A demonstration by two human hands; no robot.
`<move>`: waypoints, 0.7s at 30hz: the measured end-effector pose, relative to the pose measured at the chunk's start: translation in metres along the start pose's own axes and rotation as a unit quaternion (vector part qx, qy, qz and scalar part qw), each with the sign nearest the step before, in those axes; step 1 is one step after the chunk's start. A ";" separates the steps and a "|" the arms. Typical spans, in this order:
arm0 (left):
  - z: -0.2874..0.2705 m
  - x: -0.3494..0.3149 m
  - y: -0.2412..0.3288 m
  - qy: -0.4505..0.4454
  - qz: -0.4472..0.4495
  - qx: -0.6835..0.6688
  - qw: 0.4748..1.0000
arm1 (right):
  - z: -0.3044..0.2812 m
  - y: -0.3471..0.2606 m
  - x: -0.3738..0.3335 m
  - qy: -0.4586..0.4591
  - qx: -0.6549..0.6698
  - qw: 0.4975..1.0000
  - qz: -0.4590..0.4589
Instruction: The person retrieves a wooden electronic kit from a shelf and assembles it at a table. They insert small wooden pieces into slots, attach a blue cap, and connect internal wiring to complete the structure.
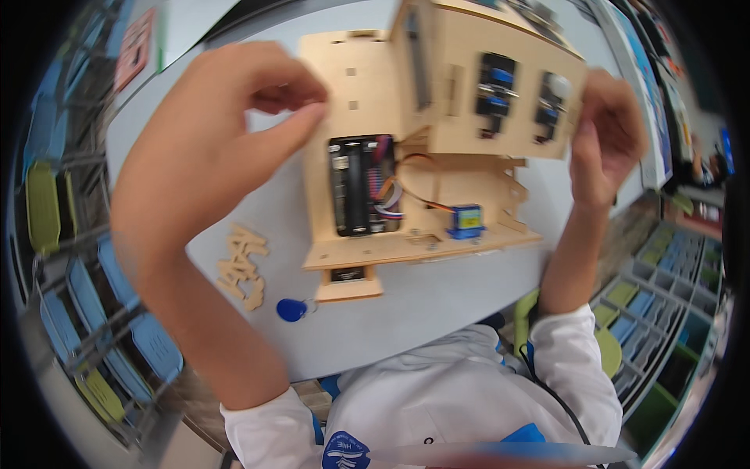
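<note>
A light plywood model house stands on the table before me. My right hand (pixel 613 129) is closed at the right edge of its raised wooden upper section (pixel 457 125), thumb in front, other fingers partly hidden. Small sensor boards (pixel 497 94) are mounted on that panel. My left hand (pixel 258 109) is pinched, fingertips overlapping the left edge of the wooden base (pixel 351 82); anything between them is hidden. The base carries a black circuit board with a battery holder (pixel 355 187). Thin wires (pixel 422 160) lead from there toward a blue servo motor (pixel 466 222).
A blue key fob (pixel 292 310) and several cut wooden pieces (pixel 243 266) lie on the grey table (pixel 391 328) left of the model. A small wooden ledge (pixel 349 288) juts from its near side. Blue and green chairs (pixel 101 313) stand beyond the table at left.
</note>
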State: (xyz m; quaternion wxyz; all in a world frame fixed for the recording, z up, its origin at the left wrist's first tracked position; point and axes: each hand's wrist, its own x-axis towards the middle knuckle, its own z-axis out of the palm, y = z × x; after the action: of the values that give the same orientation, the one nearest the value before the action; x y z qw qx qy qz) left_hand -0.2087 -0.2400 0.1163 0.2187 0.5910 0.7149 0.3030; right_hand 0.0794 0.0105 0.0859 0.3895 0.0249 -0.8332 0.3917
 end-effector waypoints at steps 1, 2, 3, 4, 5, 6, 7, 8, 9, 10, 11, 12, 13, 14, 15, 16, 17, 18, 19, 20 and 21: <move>-0.003 -0.002 0.001 -0.005 -0.004 -0.001 1.000 | 0.002 -0.006 0.005 0.009 0.027 0.999 0.038; -0.004 -0.002 0.003 -0.011 -0.009 -0.002 1.000 | -0.006 -0.009 0.006 0.004 0.024 0.996 0.084; -0.006 -0.003 0.006 -0.015 -0.027 -0.011 0.999 | -0.014 -0.007 0.007 -0.033 -0.004 0.991 0.126; -0.006 -0.001 0.006 -0.016 -0.025 -0.014 0.999 | -0.025 -0.007 0.007 -0.070 -0.032 0.983 0.168; -0.003 0.000 0.006 -0.017 -0.024 -0.016 0.999 | -0.038 -0.008 0.003 -0.140 -0.114 0.963 0.202; -0.005 -0.002 0.007 -0.017 -0.030 -0.013 0.999 | -0.040 -0.011 0.000 -0.177 -0.137 0.950 0.219; -0.006 -0.002 0.008 -0.017 -0.031 -0.011 0.999 | -0.039 -0.014 -0.005 -0.215 -0.160 0.935 0.233; -0.007 -0.002 0.009 -0.017 -0.032 -0.008 0.999 | -0.037 -0.015 -0.009 -0.253 -0.181 0.918 0.246; -0.008 -0.001 0.012 -0.022 -0.029 -0.007 0.999 | -0.030 -0.014 -0.019 -0.252 -0.188 0.914 0.256; -0.011 -0.007 0.016 -0.001 -0.029 0.003 1.000 | -0.021 -0.014 -0.026 -0.234 -0.190 0.916 0.266; -0.014 -0.013 0.022 0.019 -0.030 0.014 0.999 | -0.011 -0.015 -0.033 -0.216 -0.191 0.917 0.275; -0.016 -0.018 0.026 0.041 -0.028 0.024 0.998 | -0.004 -0.016 -0.039 -0.198 -0.195 0.918 0.283; -0.027 -0.023 0.028 0.031 -0.012 0.042 0.999 | 0.000 -0.016 -0.046 -0.180 -0.206 0.920 0.280; -0.033 -0.027 0.035 0.053 0.007 0.053 0.997 | 0.000 -0.020 -0.048 -0.168 -0.218 0.921 0.275; -0.036 -0.035 0.042 0.074 0.023 0.062 0.995 | -0.001 -0.025 -0.056 -0.157 -0.228 0.922 0.271; -0.041 -0.051 0.050 0.100 0.031 0.077 0.992 | 0.001 -0.031 -0.061 -0.151 -0.231 0.925 0.261; -0.046 -0.069 0.055 0.115 0.025 0.092 0.989 | -0.003 -0.040 -0.061 -0.160 -0.234 0.915 0.286; -0.046 -0.084 0.056 0.146 0.030 0.112 0.983 | -0.007 -0.047 -0.068 -0.156 -0.242 0.913 0.288; -0.042 -0.096 0.054 0.176 0.040 0.129 0.975 | -0.014 -0.060 -0.072 -0.168 -0.247 0.910 0.288; -0.036 -0.109 0.052 0.205 0.051 0.146 0.966 | -0.019 -0.079 -0.075 -0.181 -0.251 0.906 0.288; -0.028 -0.126 0.056 0.235 0.023 0.146 0.961 | -0.018 -0.099 -0.073 -0.186 -0.218 0.917 0.279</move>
State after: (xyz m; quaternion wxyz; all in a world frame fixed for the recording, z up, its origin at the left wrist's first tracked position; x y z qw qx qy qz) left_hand -0.1615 -0.3619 0.1692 -0.0518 0.5451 0.7686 0.3307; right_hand 0.1754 -0.0652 0.1071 0.0982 -0.2217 -0.9285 0.2812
